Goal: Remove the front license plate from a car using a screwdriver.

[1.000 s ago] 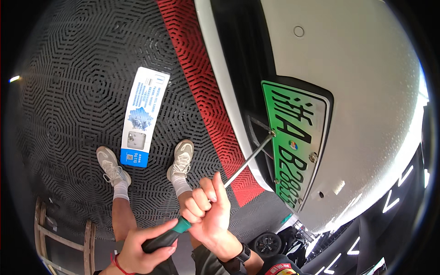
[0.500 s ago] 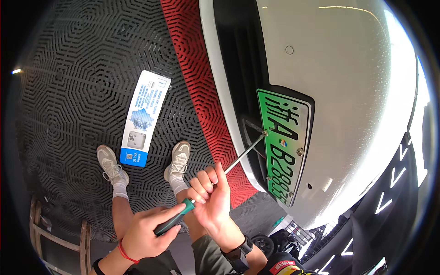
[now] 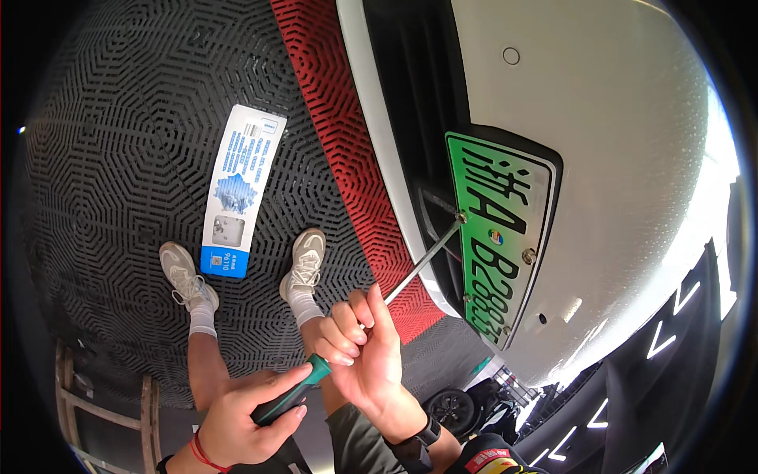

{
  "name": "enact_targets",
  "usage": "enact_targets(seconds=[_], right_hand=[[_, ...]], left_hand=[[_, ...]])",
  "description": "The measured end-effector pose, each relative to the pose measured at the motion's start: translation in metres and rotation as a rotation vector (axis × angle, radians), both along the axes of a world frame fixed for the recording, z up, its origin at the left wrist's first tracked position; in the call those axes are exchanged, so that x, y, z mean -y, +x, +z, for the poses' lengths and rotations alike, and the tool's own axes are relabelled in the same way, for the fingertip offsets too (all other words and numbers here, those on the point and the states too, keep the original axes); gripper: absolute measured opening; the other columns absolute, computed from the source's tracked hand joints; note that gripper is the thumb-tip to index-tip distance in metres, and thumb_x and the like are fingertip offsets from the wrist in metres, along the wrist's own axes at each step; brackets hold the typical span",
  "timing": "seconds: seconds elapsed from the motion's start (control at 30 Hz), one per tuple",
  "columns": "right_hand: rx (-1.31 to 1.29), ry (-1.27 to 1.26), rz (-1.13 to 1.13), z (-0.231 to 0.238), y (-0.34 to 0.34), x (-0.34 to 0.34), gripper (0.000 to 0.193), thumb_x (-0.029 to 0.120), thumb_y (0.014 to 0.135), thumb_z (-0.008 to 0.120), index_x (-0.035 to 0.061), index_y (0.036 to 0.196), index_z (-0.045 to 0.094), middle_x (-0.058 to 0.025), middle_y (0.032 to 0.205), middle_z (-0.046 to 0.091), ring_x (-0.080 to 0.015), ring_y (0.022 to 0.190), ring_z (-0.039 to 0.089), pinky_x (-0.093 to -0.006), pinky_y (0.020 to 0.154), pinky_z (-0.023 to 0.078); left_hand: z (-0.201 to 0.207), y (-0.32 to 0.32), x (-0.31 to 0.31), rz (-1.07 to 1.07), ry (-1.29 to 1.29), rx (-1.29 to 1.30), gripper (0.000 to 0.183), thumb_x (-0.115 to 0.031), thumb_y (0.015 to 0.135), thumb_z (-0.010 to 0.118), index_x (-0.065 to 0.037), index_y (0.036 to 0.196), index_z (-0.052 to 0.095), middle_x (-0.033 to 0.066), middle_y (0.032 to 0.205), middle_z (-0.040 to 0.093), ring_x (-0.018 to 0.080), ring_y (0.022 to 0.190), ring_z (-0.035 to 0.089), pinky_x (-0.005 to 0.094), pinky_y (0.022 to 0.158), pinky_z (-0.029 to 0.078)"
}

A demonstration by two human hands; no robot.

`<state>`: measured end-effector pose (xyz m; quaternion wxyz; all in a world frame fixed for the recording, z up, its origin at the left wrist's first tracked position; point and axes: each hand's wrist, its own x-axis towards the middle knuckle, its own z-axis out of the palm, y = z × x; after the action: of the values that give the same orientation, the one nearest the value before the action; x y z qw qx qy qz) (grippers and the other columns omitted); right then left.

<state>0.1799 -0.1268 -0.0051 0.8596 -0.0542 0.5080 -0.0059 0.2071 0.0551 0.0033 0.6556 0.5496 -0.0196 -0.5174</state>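
Note:
My left hand (image 3: 241, 423), with a red cord at the wrist, is closed round the green and black handle of a screwdriver (image 3: 294, 389). Further along, my right hand (image 3: 359, 347) curls its fingers about the metal shaft, palm toward me and thumb raised beside it; a dark watch sits on that wrist. The shaft runs up and right to a screw (image 3: 463, 216) at the edge of a green and white licence plate (image 3: 482, 186). Its tip appears to meet the screw head. Another screw (image 3: 528, 255) shows at the plate's opposite edge. The plate is on a white car (image 3: 608, 158).
Black and red slotted floor mats (image 3: 110, 182) lie beside the car. A white and blue printed box (image 3: 237, 189) lies on them near my shoes (image 3: 304, 265). A wooden ladder (image 3: 103, 411) is at lower left. A dark wheel (image 3: 452, 409) shows beyond my right forearm.
The view has shifted slightly, so the plate appears a little higher and larger. Both hands keep their hold on the screwdriver, and its tip stays at the same screw.

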Motion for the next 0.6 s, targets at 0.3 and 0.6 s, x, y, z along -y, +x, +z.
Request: enact_targets(seconds=[0.3,0.6], right_hand=[[-0.072,0.006,0.009,-0.004,0.003,0.004,0.041,0.040,0.101,0.039,0.0175,0.067,0.032,0.0057,0.055,0.023,-0.0075,0.047,0.019,-0.0237,0.044,0.018],[-0.079,0.078,-0.039,-0.003,0.007,0.001,0.044,0.042,0.100,0.038,0.0171,0.065,0.032,0.0054,0.052,0.020,-0.0085,0.046,0.015,-0.0260,0.044,0.014]], left_hand=[[0.005,0.011,0.007,-0.151,0.198,0.526,0.044,-0.001,0.070,0.068,0.000,0.114,0.062,0.0131,0.084,0.064,0.0182,0.067,0.063,0.0303,0.058,0.049],[-0.002,0.008,-0.009,0.240,-0.085,-0.991,0.054,0.003,0.077,0.056,-0.002,0.130,0.052,0.0224,0.092,0.062,0.0186,0.061,0.060,0.0329,0.051,0.051]])
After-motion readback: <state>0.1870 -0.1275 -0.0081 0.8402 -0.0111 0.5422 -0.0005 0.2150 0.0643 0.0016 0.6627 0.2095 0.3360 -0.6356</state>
